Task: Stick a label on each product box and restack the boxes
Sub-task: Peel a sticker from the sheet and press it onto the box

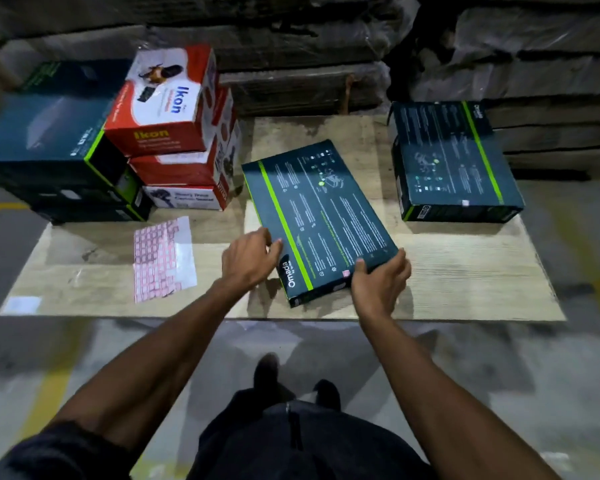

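A dark teal Omada box [321, 216] with a green stripe lies slanted in the middle of the wooden board [465, 271], a small pink label near its near corner. My right hand [378, 282] grips that near right corner, thumb on top. My left hand [250, 258] touches the box's left edge with its fingers. A sheet of pink labels [163, 258] lies on the board to the left. Two teal boxes [454, 168] are stacked at the right; the upper one bears a small pink label.
At the back left stands a stack of red and white Ikon boxes [177, 133], with a stack of dark teal boxes [49, 150] beside it. Wrapped pallets [326, 64] fill the background. The board lies on a grey floor; my feet [291, 379] are below its near edge.
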Available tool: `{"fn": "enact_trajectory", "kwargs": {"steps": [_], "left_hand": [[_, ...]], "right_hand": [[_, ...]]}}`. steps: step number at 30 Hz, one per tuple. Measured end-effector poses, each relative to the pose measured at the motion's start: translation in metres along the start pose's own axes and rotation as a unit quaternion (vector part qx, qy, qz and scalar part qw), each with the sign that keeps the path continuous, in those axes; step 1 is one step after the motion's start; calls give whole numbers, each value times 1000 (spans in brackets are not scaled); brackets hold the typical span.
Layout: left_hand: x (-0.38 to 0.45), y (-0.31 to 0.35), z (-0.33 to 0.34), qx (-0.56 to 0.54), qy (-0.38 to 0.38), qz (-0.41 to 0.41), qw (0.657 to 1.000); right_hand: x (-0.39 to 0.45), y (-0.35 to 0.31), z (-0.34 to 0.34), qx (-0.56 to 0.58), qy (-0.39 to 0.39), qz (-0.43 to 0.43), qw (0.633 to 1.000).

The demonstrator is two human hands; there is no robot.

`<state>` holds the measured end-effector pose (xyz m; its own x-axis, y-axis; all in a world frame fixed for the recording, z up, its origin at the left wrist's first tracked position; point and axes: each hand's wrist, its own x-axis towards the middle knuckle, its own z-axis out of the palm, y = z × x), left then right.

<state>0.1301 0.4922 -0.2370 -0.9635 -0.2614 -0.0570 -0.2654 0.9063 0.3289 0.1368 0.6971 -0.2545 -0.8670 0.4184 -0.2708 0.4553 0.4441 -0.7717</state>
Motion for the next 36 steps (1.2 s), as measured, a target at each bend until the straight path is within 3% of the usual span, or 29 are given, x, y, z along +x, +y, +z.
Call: {"fn": "enact_trajectory", "kwargs": {"steps": [3, 8, 16, 22, 26, 36], "left_hand": [[57, 7, -12, 34, 21, 99, 994], [141, 11, -11, 68, -37, 155, 985], [227, 4, 2, 50, -134, 134, 981], [194, -15, 11, 61, -105, 146, 982], [154, -30, 10, 47, -108, 111, 987], [76, -65, -3, 5, -58, 27, 998]], "right_hand": [[-25, 0, 17, 51, -2, 54, 997], [-42, -8, 50, 110, 22, 136, 984], [-53, -22, 87, 123, 61, 182, 974], [-42, -21, 72, 159, 128, 217, 955], [-23, -18, 57, 109, 155, 222, 956], [6, -17, 24, -40, 44, 170, 984]]}}
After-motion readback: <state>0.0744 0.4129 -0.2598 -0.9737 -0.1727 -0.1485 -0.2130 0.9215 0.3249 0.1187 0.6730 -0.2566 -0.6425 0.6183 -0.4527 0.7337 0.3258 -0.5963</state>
